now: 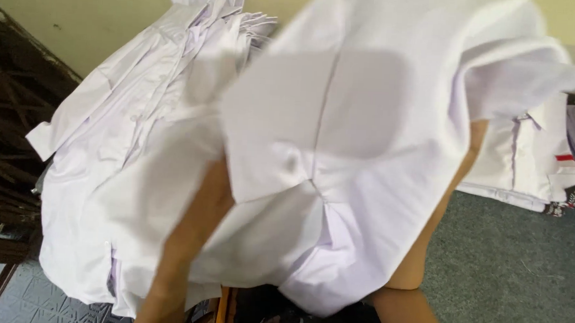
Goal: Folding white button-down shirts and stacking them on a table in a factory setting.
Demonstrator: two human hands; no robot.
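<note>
Head view looks down on a white shirt (366, 145) lifted up close in front of the camera, blurred, its back seam and pleat facing up. Both forearms reach under the cloth: the left arm (190, 241) rises from the lower edge and goes behind the shirt near its middle, and the right arm (433, 232) runs up along its right side. The hands themselves are covered by the fabric, so I cannot tell whether the fingers are open or closed, though the shirt hangs from them. To the left lies a heap of white shirts (127, 141). At the right, folded white shirts (527, 159) rest on a grey mat (509, 268).
</note>
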